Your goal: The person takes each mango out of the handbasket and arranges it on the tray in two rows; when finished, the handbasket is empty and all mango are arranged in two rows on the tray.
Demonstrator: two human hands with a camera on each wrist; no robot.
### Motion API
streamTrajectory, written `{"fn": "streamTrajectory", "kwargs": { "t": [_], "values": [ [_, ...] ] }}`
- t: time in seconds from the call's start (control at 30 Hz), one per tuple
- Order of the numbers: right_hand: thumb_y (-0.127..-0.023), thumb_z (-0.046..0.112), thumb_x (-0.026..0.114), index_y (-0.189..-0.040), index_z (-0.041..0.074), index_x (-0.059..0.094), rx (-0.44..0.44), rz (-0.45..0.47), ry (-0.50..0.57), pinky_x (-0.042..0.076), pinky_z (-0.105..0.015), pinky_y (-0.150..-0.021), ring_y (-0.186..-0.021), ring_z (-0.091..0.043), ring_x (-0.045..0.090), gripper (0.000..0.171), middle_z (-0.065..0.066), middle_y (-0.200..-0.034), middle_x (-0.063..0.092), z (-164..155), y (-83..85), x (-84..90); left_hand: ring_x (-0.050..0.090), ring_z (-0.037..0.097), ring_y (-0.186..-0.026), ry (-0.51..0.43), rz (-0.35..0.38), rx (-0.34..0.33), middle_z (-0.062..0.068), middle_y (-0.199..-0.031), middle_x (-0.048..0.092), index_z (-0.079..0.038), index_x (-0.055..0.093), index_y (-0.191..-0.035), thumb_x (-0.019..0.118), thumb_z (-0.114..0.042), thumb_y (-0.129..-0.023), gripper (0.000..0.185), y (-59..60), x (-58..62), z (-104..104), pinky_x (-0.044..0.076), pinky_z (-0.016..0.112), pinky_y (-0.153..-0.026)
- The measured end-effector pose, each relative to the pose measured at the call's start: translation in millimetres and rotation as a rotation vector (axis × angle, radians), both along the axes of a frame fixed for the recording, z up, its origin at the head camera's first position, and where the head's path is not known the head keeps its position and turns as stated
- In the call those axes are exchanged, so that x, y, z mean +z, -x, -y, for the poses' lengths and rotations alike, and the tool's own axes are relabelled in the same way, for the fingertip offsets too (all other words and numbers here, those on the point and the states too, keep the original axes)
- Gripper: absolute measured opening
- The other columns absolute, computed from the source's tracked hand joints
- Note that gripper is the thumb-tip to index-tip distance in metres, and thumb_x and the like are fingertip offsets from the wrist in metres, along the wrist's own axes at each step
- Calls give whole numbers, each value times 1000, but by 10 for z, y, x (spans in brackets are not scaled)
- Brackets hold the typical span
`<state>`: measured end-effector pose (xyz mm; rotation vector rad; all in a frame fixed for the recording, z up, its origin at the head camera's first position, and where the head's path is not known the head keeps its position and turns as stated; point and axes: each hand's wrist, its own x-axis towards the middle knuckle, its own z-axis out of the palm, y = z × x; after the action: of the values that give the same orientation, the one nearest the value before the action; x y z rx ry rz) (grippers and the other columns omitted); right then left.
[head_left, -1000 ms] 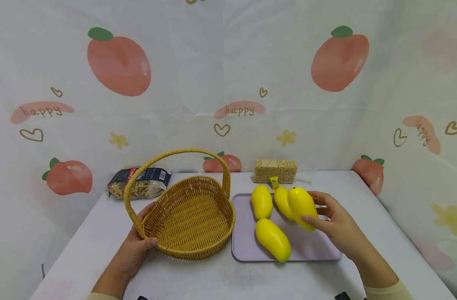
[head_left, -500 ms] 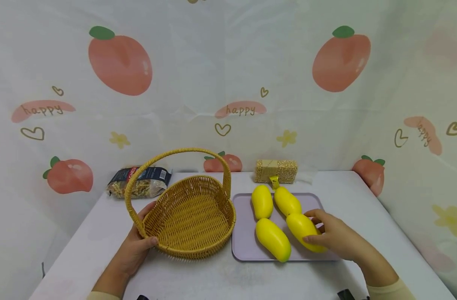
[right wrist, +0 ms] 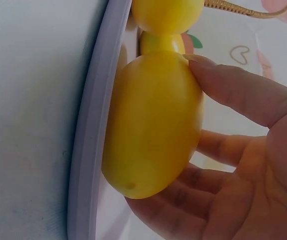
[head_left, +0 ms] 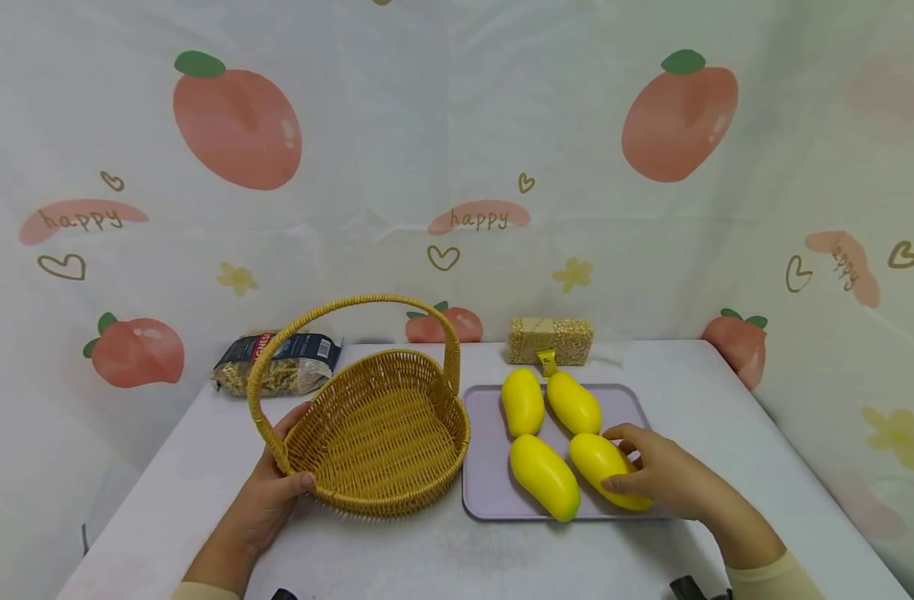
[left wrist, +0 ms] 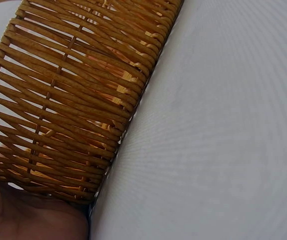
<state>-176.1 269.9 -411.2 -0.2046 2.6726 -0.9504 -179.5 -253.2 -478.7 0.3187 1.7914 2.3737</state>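
While my left hand (head_left: 272,496) grips the near rim of the basket (head_left: 385,433), thumb over the edge and palm against the wicker wall, the basket sits steady on the table (head_left: 726,392); I judge that hold is there to stop it sliding. My right hand (head_left: 662,479) curls round one mango (head_left: 602,479), thumb on its top side and fingers cupped beneath. That mango rests on the tray (head_left: 494,492), at the near right, close to the raised edge, as the right wrist view confirms. Three more mangoes (head_left: 522,402) lie on the tray, just beside it. Tray and basket stand side by side, basket to the left, empty. Behind them lie a pasta bag (head_left: 280,362) and a grain pack (head_left: 550,340).
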Motion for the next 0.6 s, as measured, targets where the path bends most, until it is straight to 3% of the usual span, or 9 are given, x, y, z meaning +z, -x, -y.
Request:
{"fn": "streamTrajectory", "kwargs": {
  "t": [0.33, 0.6],
  "values": [
    [-73, 43, 80, -127, 11, 55, -8, 10, -18, 49, -47, -76, -93, -23, 56, 67, -9, -112, 59, 19, -8, -2, 13, 37, -140, -8, -11, 0, 14, -157, 7, -25, 12, -154, 60, 13, -86, 92, 11, -30, 20, 33, 30, -104],
    [-76, 49, 75, -126, 13, 56, -42, 30, -25, 48, -43, -72, -91, -24, 55, 64, -7, -106, 58, 26, -51, 40, 13, 36, -140, 7, -4, 2, 13, -157, 7, -26, 13, -154, 60, 12, -87, 91, -21, 22, -5, 32, 31, -105]
  ]
}}
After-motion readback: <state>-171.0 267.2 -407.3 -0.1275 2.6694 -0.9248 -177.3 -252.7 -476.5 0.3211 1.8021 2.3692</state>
